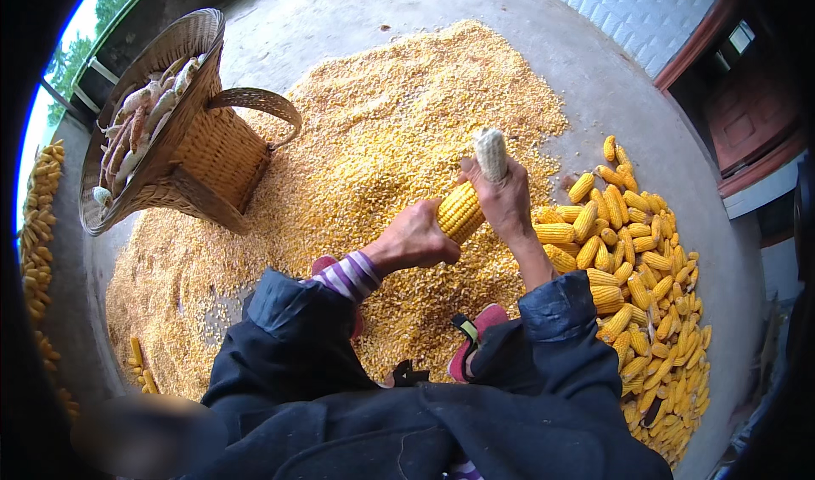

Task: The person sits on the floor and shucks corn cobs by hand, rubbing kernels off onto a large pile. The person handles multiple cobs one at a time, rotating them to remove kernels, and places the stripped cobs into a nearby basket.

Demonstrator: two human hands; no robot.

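My left hand point(417, 235) is closed around the lower end of a yellow ear of corn point(461, 211), its kernels showing between my two hands. In my right hand point(503, 197) is a pale, stripped corn cob point(490, 152), its end sticking up above the fist. The right fist lies against the upper end of the yellow ear. Both hands are over a wide spread of loose corn kernels point(407, 142) on the floor. My right palm and the lower part of the cob are hidden by my fingers.
A woven basket point(219, 155) with a handle lies tilted at left, holding stripped cobs point(149, 114). Unshelled ears point(637, 270) are heaped at right on the concrete floor point(732, 276). More ears point(41, 225) line the far left edge. A door frame point(694, 41) stands at upper right.
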